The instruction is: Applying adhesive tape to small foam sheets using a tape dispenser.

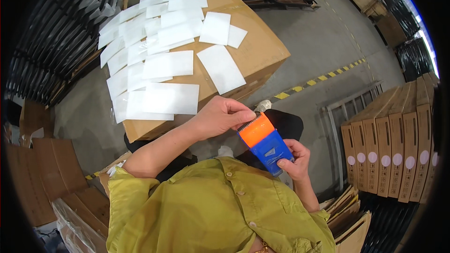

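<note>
A blue and orange tape dispenser (268,149) with a black toothed edge is held in front of my body, tilted. My right hand (298,160) grips its blue lower end, thumb on the near side. At the toothed edge, the fingers of my left hand (224,116) are pinched together; whatever lies between them is too small to make out. Just beyond my left hand, many white foam sheets (171,98) lie in overlapping rows on a large cardboard box (260,42). One foam sheet (221,69) lies apart, toward the box's right side.
Flat brown cartons (383,152) stand upright in a row at right, beside a grey metal frame (335,126). Stacked black parts (51,33) rise at far left. Yellow-black tape (318,79) marks the floor. Folded cardboard (58,159) stands at lower left.
</note>
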Tool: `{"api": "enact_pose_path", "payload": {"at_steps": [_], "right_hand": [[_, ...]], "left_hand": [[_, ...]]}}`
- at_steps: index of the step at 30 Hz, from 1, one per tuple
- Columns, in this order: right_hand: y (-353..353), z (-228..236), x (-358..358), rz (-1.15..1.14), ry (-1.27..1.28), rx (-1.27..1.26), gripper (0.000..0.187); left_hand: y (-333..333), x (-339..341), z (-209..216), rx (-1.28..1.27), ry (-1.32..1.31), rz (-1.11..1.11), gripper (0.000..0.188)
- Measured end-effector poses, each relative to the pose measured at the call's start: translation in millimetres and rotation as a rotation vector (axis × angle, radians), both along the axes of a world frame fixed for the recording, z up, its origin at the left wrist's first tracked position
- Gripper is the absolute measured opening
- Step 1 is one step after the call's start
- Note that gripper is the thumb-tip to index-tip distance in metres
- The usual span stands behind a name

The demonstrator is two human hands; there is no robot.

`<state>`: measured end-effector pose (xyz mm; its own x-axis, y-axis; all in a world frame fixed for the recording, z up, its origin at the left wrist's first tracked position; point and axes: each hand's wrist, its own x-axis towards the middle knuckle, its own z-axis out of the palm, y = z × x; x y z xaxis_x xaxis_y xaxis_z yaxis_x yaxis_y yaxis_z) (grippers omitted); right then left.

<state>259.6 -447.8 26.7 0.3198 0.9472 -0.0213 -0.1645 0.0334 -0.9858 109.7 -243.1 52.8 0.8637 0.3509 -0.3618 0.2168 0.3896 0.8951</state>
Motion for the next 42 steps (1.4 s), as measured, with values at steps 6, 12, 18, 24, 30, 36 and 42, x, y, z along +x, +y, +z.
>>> {"api": "enact_pose_path", "payload": {"at_steps": [6,12,18,24,30,36,42], "right_hand": [[5,12,-6,-0.039,-0.044,-0.096,0.038],[4,17,-7,-0.075,-0.032,-0.170,0.033],[51,11,-5,-0.115,-0.021,-0.214,0.029],[66,7,3,-0.113,-0.074,-0.268,0.033],[64,-8,6,-0.101,-0.084,-0.312,0.033],[53,1,4,-0.072,-0.014,-0.288,0.032],[34,4,-3,-0.035,0.068,-0.314,0.031]], "left_hand": [[22,3,10,0.664,0.109,0.118,0.024],[93,8,3,1.332,0.071,0.219,0.024],[131,30,-33,1.682,0.085,0.295,0.022],[131,38,-49,1.681,0.366,0.207,0.027],[111,18,-20,1.797,0.097,0.680,0.038],[-4,-35,-35,-0.048,0.194,0.377,0.060],[-1,5,-71,-0.451,0.000,0.476,0.051]]}}
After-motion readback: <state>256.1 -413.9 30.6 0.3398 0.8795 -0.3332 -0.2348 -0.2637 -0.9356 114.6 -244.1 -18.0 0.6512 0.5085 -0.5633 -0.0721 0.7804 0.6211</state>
